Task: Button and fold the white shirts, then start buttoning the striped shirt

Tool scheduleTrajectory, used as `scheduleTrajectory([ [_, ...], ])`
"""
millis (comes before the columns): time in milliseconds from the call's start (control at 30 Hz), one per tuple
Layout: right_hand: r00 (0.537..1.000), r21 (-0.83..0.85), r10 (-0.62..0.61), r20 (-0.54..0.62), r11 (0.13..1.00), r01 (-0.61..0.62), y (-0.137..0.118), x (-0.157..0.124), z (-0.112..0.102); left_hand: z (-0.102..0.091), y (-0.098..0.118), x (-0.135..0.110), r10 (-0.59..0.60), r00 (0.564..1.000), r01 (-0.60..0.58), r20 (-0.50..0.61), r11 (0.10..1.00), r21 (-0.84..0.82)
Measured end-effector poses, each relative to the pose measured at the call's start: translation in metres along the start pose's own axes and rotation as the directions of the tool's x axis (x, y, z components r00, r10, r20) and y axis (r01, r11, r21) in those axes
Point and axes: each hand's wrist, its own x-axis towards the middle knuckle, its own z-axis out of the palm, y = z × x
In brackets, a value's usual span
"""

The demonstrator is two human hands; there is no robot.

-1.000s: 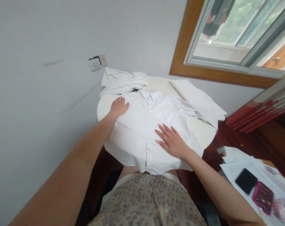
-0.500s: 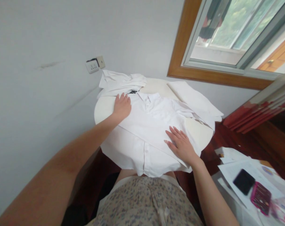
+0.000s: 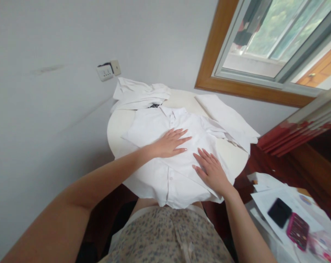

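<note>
A white button-up shirt lies front-up on a small round white table, its hem hanging over the near edge. My left hand lies flat on the shirt's chest, fingers stretched out to the right. My right hand presses flat on the shirt's lower right part, fingers spread. Neither hand holds anything. The shirt's right sleeve spreads toward the table's right edge.
A second crumpled white garment lies at the table's far side below a wall socket. At lower right, a black phone and a pink object rest on papers. A wood-framed window is at upper right.
My left hand slid from the shirt's left shoulder near the collar to the middle of the chest. My right hand moved a little to the right, then stayed flat.
</note>
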Motion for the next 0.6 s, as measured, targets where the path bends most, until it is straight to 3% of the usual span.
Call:
scheduleTrajectory([
  [200,0.999,0.062,-0.023,-0.048,0.998,0.026,-0.001,0.000,0.000,0.011,0.012,0.004,0.146,0.982,-0.137,0.122,0.987,-0.079],
  [333,0.984,0.035,-0.042,-0.172,0.998,0.049,0.027,0.001,-0.011,0.017,0.010,0.002,0.143,0.984,-0.133,0.108,0.987,-0.092],
  [400,0.951,-0.058,0.034,-0.306,0.997,-0.055,0.055,0.000,-0.021,0.018,0.008,0.002,0.145,0.985,-0.135,0.097,0.986,-0.097],
  [500,0.851,-0.215,0.183,-0.492,0.922,-0.323,0.102,-0.005,-0.037,0.018,0.008,0.002,0.147,0.986,-0.138,0.085,0.985,-0.103],
  [533,0.823,-0.264,0.221,-0.524,0.876,-0.403,0.116,-0.007,-0.041,0.018,0.008,0.002,0.145,0.986,-0.136,0.082,0.985,-0.105],
  [600,0.808,-0.356,0.271,-0.523,0.792,-0.496,0.138,-0.012,-0.046,0.018,0.009,0.002,0.142,0.987,-0.133,0.075,0.985,-0.111],
])
